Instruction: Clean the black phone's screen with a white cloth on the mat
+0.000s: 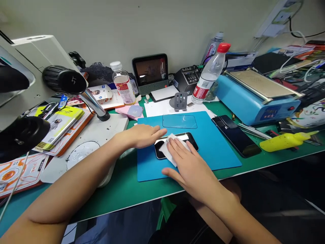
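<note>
A phone lies face up on a blue mat, its dark screen showing a bright reflection. My right hand presses a folded white wipe onto the screen, fingers laid over the wipe and thumb out to the side. At the phone's upper left edge is my left hand, its fingers stretched out and the palm down; whether it touches the phone I cannot tell. Beyond the phone, a clear screen protector with a dark border rests on the mat.
A second dark phone lies right of the mat, beside tweezers and a yellow squeeze bottle. A blue heating plate machine stands behind them. Left is a microscope stand. Two drink bottles stand behind.
</note>
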Available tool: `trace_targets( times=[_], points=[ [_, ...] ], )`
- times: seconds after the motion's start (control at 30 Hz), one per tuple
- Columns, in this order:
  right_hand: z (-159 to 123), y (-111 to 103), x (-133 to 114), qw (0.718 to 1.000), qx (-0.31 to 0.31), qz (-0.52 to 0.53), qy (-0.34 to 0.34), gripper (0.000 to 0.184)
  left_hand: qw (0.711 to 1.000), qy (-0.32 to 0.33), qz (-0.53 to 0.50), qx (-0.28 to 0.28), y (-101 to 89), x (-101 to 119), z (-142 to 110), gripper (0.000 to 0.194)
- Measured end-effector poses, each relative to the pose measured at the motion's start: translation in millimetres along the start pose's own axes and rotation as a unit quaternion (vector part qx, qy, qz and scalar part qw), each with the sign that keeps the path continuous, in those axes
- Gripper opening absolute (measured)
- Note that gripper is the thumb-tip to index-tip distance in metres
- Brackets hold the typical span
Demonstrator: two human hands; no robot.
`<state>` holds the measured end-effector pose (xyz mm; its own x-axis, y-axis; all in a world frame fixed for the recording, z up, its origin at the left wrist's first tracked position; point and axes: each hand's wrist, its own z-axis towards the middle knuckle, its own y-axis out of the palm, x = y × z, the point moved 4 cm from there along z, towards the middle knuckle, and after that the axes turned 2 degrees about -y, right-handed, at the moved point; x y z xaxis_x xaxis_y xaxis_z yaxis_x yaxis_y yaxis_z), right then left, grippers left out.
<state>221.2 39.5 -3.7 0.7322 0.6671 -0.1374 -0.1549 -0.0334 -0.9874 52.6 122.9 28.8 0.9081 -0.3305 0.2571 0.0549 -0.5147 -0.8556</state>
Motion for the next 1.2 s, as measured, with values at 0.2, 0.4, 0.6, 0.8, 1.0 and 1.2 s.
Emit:
trace_targets(
  times=[0.2,0.4,0.6,0.8,1.0,1.2],
  points=[
    [29.4,8.1,-27.0,0.999,0.000,0.044,0.009,0.103,1.000,0.006,0.000,0.017,6.6,-8.8,6.3,0.066],
    [-15.0,5.9,-13.1,0.999,0.014,0.041,-0.012,0.091,0.999,0.007,0.048,0.012,5.3,-6.3,6.8,0.041],
    [-11.8,0.2,29.2,0.998,0.005,0.009,0.064,0.093,0.998,-0.005,0.060,-0.004,3.7,-2.7,5.0,0.036],
    [6.5,5.8,28.5,0.991,0.013,-0.007,0.131,0.097,0.999,-0.005,0.041,-0.014,1.2,-3.0,5.2,0.036],
    [4.5,15.1,2.0,0.984,0.089,-0.014,0.156,0.101,0.999,0.005,0.031,-0.002,-3.3,-4.0,3.5,0.035],
    [27.5,17.1,-26.5,0.993,0.069,-0.003,0.097,0.105,0.999,0.016,0.033,0.000,-3.1,-5.4,2.8,0.040]
  ],
)
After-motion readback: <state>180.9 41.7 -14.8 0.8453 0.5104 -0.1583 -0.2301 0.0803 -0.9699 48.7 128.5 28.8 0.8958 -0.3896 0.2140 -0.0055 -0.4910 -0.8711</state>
